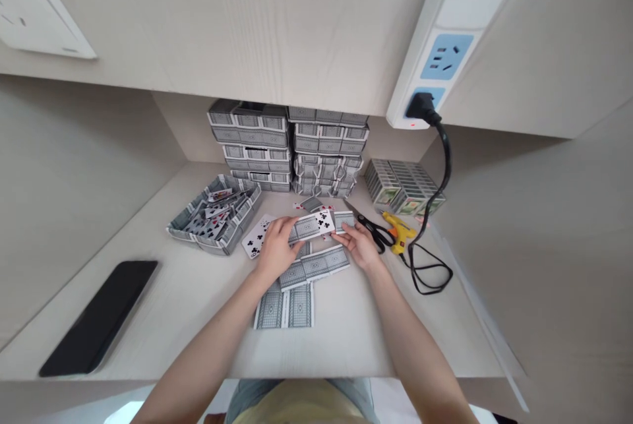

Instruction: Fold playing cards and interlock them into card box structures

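Pinching a strip of playing cards (304, 229), left hand (277, 246) has thumb and fingers closed around its left part; grey backs there, clubs face at right end. Right hand (361, 246) grips a small grey-backed card piece (343, 218) by its lower edge, right at the strip's end; can't tell if they touch. Just below: three-card strip (324, 264), then a two-card panel (300, 308) nearer the person. Clubs cards (254, 239) beside left hand, face up. Black-handled scissors (380, 239) near right hand, yellow glue gun (401, 233) just beyond. Further left, card-built tray (242, 226) with loose cards inside, dark phone (99, 318) near front edge. Stacked card boxes (329, 140) at back.
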Demonstrator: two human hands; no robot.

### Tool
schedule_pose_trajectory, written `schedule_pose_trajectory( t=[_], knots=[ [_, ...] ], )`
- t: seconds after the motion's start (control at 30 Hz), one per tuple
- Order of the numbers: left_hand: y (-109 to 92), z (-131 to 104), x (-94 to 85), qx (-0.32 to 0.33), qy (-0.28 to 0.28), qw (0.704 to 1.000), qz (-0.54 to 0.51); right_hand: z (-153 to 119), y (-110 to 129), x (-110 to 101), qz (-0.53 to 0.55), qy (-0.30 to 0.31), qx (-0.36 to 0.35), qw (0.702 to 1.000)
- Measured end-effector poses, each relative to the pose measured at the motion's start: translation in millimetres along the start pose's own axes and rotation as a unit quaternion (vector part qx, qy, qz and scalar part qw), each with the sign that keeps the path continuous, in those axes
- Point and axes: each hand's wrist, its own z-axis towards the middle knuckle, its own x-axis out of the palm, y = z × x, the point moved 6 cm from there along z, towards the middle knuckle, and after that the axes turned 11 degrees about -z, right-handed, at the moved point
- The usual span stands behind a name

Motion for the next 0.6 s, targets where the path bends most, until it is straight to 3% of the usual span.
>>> schedule_pose_trajectory(
  t=[0.6],
  knots=[
    [-4.9, -0.8, 4.7, 0.023, 0.036, 0.999, -0.031, -4.9, 0.3, 3.5, -0.021, -0.015, -0.023, 0.999]
  ],
)
